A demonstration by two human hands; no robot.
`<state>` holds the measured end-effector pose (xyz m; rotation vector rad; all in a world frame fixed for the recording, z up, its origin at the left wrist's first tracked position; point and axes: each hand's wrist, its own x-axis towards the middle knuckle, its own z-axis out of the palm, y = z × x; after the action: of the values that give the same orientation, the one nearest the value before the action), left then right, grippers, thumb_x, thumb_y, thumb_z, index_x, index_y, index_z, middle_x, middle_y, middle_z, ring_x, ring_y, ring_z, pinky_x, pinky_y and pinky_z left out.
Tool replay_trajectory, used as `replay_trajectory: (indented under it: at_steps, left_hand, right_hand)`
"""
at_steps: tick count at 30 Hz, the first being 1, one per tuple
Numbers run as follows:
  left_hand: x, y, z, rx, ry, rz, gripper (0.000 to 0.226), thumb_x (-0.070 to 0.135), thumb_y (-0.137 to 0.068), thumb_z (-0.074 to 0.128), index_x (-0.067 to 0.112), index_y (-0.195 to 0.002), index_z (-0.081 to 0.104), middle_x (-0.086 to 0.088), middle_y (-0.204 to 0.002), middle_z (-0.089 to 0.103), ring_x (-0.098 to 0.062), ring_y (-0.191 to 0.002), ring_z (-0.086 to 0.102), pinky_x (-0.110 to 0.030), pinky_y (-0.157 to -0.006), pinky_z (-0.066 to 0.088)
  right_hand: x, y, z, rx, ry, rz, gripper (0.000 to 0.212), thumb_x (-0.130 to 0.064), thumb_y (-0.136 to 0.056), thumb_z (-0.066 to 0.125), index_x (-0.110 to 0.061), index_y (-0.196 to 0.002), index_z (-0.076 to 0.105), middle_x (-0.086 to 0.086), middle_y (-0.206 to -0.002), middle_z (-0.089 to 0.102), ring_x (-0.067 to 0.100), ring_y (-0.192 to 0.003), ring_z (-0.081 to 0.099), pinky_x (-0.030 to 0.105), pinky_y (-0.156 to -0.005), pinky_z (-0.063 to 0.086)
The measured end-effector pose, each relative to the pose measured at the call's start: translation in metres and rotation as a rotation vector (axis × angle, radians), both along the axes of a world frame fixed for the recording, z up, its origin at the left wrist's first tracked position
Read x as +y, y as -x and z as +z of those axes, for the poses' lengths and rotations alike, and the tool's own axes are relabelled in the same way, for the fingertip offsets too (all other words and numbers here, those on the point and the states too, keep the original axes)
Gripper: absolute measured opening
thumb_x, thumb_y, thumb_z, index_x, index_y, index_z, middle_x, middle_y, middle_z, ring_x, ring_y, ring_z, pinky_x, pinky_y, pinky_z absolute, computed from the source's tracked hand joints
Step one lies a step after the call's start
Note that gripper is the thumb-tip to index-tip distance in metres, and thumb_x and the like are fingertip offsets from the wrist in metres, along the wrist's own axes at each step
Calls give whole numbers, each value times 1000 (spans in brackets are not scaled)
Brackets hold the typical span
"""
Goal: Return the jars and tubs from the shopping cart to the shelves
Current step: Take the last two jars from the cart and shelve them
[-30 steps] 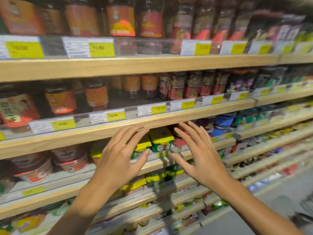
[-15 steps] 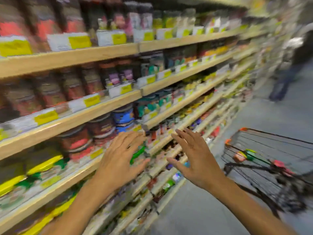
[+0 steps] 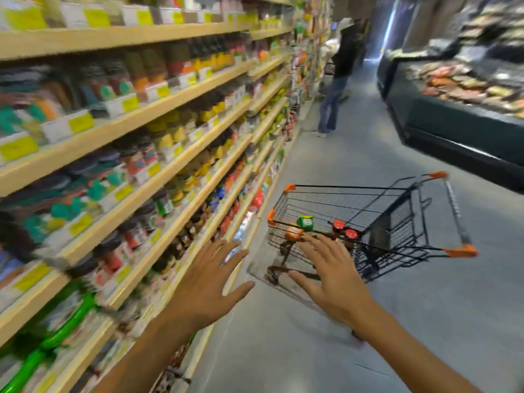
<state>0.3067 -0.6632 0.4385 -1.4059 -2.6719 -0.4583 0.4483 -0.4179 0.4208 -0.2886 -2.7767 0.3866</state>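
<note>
Beside blurred shelves [image 3: 175,154], grey floor [image 3: 425,321], cart [image 3: 368,222]; left hand [image 3: 207,285], right hand [image 3: 331,279] spread, empty.

Grey floor [image 3: 326,350] under a wire shopping cart [image 3: 397,222]; jar-packed wooden shelves [image 3: 136,171].

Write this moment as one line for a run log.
left hand: open, empty | right hand: open, empty, reaching toward cart | jars in cart | shelves left

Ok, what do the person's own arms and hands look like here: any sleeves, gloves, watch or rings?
Both forearms are bare as far as the frame shows, with no sleeves in view. The left hand and right hand wear no gloves. No watch, bracelet or ring shows on either wrist or on the fingers, though motion blur could hide something small.
</note>
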Motion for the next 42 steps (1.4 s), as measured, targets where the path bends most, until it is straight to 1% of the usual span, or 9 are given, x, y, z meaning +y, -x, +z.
replay_trajectory:
  at_steps: [5,11,15,18,22,30,38,40,42]
  left_hand:
    - [75,43,-27,-37,-11,-144,59,70,-94,39,36,-142,45,14,-148,40,-13,-140,33,-36,-118,28]
    - [179,117,-60,-115,-39,-303,63,68,-95,37,30,-144,47,9,-146,47,-17,-135,44,-41,-112,39]
    - [240,169,-69,-179,-9,-360,70,73,-93,28,32,-148,40,12,-150,39,-14,-141,35,-40,-114,37]
    - [278,208,-76,-212,11,-413,72,76,-92,21,35,-150,33,13,-152,34,-12,-143,31,-41,-115,36]
    - [328,241,-93,-258,32,-453,70,73,-92,27,32,-149,36,11,-151,37,-11,-140,34,-40,-113,39]
    - [447,269,-141,-360,148,-519,68,67,-96,36,33,-154,28,11,-159,29,-9,-146,25,-36,-119,29]
    - [572,304,-196,-439,275,-431,72,67,-94,33,29,-155,28,5,-161,30,-16,-148,26,-31,-120,18]
    - [601,311,-213,-453,273,-413,74,68,-93,37,23,-151,38,-1,-154,42,-21,-143,38,-39,-121,28]
    - [626,317,-234,-481,264,-373,63,59,-95,48,24,-147,43,-2,-148,50,-23,-136,47,-45,-110,44]
  right_hand:
    - [57,6,-16,-70,-17,-142,71,-75,-95,25,-33,-150,41,-9,-158,36,16,-150,21,38,-125,1]
    - [127,41,-24,-105,-14,-310,72,-75,-95,28,-32,-150,42,-10,-157,37,12,-150,22,40,-126,9]
    - [169,80,-26,-125,34,-396,78,-79,-91,23,-33,-152,37,-12,-159,33,10,-150,18,38,-126,7]
    - [196,112,-31,-124,75,-462,79,-79,-90,23,-31,-152,38,-12,-158,35,11,-150,21,40,-125,14]
    - [230,134,-47,-138,111,-542,76,-74,-92,31,-28,-151,40,-8,-156,39,13,-147,26,35,-124,16]
    - [331,152,-95,-186,239,-653,80,-75,-90,37,-23,-151,40,-6,-152,44,12,-142,36,31,-118,29]
    - [469,193,-170,-314,423,-624,76,-63,-93,51,-21,-154,34,1,-156,39,16,-144,32,27,-116,25]
    - [496,202,-194,-365,472,-618,77,-63,-93,52,-22,-155,32,1,-157,39,17,-145,32,25,-115,25]
    - [518,211,-221,-417,537,-620,79,-64,-92,52,-23,-156,29,2,-158,37,18,-146,30,28,-116,26]
